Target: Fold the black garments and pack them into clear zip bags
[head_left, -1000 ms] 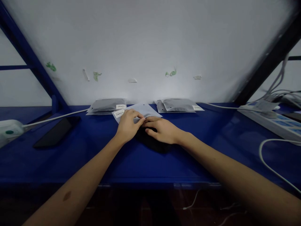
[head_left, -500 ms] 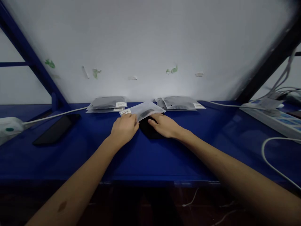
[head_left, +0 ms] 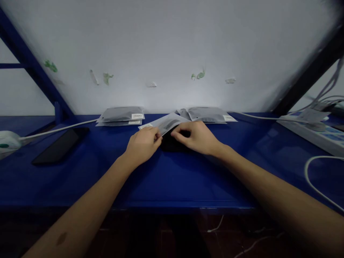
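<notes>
My left hand (head_left: 143,143) is closed on the near left edge of a frosted plastic bag (head_left: 163,122) with a white label at its left corner. The bag is tilted and has a dark patch on it. Under its right part lies a flat black item (head_left: 172,143), mostly hidden by the bag and my hands. My right hand (head_left: 200,138) is curled, thumb and forefinger pinched at the bag's right edge beside the black item. Whether they grip the bag or the black item is hidden.
Labelled frosted bags lie stacked by the wall at the left (head_left: 122,114) and right (head_left: 206,114). A black phone (head_left: 61,146) rests on the blue table (head_left: 172,186) at left. A white plug block (head_left: 9,140) with a cable sits beyond it. A power strip (head_left: 314,134) is at right.
My right hand has gone from lying flat over the black item to a raised, pinched curl. Less of the black item shows now. My left hand stays on the bag; the view has shifted slightly.
</notes>
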The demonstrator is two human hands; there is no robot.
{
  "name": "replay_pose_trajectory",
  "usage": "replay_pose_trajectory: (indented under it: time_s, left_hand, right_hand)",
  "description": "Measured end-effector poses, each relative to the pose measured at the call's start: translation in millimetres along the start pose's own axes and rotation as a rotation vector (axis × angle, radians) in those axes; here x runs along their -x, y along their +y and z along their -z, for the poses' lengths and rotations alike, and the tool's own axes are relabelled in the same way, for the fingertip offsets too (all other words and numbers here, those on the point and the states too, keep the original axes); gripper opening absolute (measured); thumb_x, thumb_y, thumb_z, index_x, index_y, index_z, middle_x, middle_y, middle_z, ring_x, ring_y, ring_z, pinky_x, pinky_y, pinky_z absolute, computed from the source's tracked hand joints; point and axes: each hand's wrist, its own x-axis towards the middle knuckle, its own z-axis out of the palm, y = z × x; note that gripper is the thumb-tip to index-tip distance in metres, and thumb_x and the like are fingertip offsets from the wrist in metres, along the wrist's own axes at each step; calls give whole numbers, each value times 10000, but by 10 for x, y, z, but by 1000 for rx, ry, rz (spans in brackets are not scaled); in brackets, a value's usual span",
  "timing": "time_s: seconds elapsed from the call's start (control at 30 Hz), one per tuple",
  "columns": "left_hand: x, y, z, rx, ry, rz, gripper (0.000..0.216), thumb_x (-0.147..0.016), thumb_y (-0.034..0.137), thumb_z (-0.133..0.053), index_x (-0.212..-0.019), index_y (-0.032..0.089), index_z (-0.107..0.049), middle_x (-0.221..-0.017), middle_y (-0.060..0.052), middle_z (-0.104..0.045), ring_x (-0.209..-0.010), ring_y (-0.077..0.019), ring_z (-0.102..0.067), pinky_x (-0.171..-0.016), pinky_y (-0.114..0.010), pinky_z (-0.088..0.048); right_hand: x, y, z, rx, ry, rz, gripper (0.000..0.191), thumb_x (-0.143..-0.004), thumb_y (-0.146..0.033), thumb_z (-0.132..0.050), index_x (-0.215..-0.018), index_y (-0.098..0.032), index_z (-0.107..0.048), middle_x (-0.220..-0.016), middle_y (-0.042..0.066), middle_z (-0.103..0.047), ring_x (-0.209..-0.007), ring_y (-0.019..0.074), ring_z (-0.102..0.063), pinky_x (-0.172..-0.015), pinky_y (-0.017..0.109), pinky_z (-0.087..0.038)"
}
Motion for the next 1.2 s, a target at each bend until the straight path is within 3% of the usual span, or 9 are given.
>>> replay_pose_trajectory:
  time_s: [0.1, 0.17, 0.33, 0.6, 0.7, 0.87, 1.03, 1.1, 1.2]
  left_hand:
    - [-14, -15, -5, 19, -5, 40, 91, -892, 244, -601, -861, 224, -684, -874, -30, -711, -775, -205, -645, -663, -319, -460]
    - [-21, -25, -13, 42, -7, 35, 90, -887, 228, -604, -844, 218, -682, -857, -33, -715, -754, -199, -644, -648, -316, -456]
    - [-27, -47, -46, 99, 4, -26, 90, -885, 221, -604, -855, 213, -688, -840, -43, -710, -732, -193, -634, -657, -317, -461]
    - [-6, 42, -58, 185, -11, -85, 105, -879, 220, -587, -865, 210, -691, -800, -27, -692, -741, -186, -624, -665, -317, -457]
    - [-10, 31, -93, 199, 21, -125, 108, -880, 210, -577, -885, 205, -685, -800, -27, -685, -738, -179, -619, -665, -315, -462]
    - [-46, -75, -109, 137, 74, -83, 192, -903, 198, -546, -1019, 224, -697, -968, -41, -677, -781, -184, -622, -735, -326, -489]
    - [-50, -120, -69, 60, 107, -6, 216, -898, 147, -522, -999, 235, -693, -983, -49, -651, -779, -188, -606, -751, -340, -489]
    - [-45, -128, -67, 66, 98, -8, 217, -870, 118, -515, -953, 234, -678, -948, -45, -634, -766, -185, -591, -750, -342, -488]
    - [-51, -153, -72, 80, 82, -41, 212, -818, 92, -515, -902, 231, -651, -894, -37, -609, -748, -183, -571, -751, -345, -486]
  right_hand:
    - [68, -54, 67, 23, -202, 177, 250, -871, -348, -671, -1067, -219, -757, -1122, 52, -755, -1002, 213, -687, -898, 339, -508]
    - [72, -41, 38, 91, -247, 217, 325, -871, -332, -679, -1169, -214, -730, -1208, 70, -729, -1087, 240, -670, -949, 373, -502]
    - [23, 54, -100, 177, -187, 196, 290, -957, -242, -540, -1176, -198, -725, -1207, 83, -725, -1091, 233, -670, -942, 368, -502]
    - [-25, -24, -189, 366, -85, -124, 268, -972, -269, -497, -987, -174, -748, -963, 109, -757, -871, 248, -696, -774, 366, -490]
    - [-8, -50, -243, 326, -97, -73, 286, -982, -246, -464, -1032, -153, -729, -1029, 131, -744, -934, 257, -689, -823, 382, -499]
    - [31, -74, -206, 123, -141, 207, 305, -973, -233, -467, -1160, -169, -699, -1245, 117, -696, -1199, 258, -602, -1013, 403, -456]
    - [15, 37, -1, 116, 144, 40, 299, -975, -312, -460, -932, -217, -740, -938, 57, -744, -934, 239, -651, -912, 423, -495]
    - [11, 166, 45, 169, 200, -15, 247, -922, -254, -503, -1006, -211, -731, -1031, 76, -729, -1054, 273, -617, -979, 457, -465]
    - [23, 379, 49, 216, 76, -64, 422, -818, -177, -566, -1229, -180, -660, -1239, 120, -653, -1191, 298, -562, -1050, 461, -430]
